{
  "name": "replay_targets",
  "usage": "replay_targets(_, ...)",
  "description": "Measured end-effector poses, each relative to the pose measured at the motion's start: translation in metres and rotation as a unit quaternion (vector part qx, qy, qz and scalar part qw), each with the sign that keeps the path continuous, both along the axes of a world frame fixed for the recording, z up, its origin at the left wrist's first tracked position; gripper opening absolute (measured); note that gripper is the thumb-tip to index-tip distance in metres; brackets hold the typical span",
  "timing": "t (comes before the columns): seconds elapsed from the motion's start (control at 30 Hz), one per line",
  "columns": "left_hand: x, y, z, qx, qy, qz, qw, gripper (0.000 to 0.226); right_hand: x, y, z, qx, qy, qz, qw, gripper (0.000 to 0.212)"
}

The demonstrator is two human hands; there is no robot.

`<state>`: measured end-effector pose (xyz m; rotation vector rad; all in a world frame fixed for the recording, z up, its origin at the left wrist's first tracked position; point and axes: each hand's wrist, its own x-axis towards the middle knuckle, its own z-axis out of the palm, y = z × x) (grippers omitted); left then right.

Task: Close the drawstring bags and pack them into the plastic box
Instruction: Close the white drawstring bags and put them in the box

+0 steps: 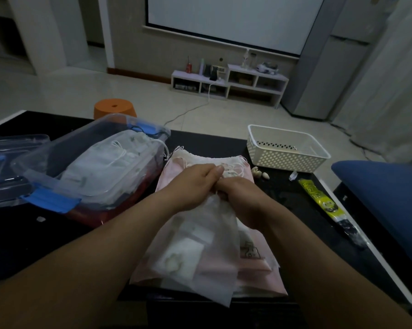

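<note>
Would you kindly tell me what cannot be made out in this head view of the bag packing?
Mouth of the white bag: head view, covered by the left hand and right hand; drawn shut or not is unclear.
Bag count in the plastic box: head view, overlapping, dim behind its wall.
Clear lid: head view, cut off by the left edge.
Yellow packet print: too small.
</note>
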<state>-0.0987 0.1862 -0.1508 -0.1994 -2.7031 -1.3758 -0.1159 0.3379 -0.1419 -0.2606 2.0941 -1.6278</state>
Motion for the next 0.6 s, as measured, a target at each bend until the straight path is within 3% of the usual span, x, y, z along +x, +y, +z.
replay_targets(0.13,0.011,0.001,0.004,-0.211,0.021,0.031,0.977,0.042,-0.001,0.002,0.005,-0.001,-0.009,0.003,1.000,0.024)
replay_targets(0.2,0.012,-0.001,0.006,-0.271,0.036,0.054,0.960,0.043,-0.002,0.005,0.007,0.000,-0.012,-0.004,1.000,0.024)
replay_targets(0.3,0.010,-0.004,0.000,-0.183,0.042,0.074,0.979,0.042,-0.004,0.016,0.008,0.039,-0.003,-0.017,0.999,0.019)
replay_targets(0.43,0.004,-0.004,-0.005,-0.033,-0.002,-0.003,0.999,0.029,-0.007,0.024,0.003,0.050,0.039,-0.057,0.996,0.010)
replay_targets(0.6,0.001,-0.011,-0.003,-0.064,-0.007,-0.010,0.998,0.023,-0.005,0.026,0.003,0.029,0.058,-0.057,0.996,0.007)
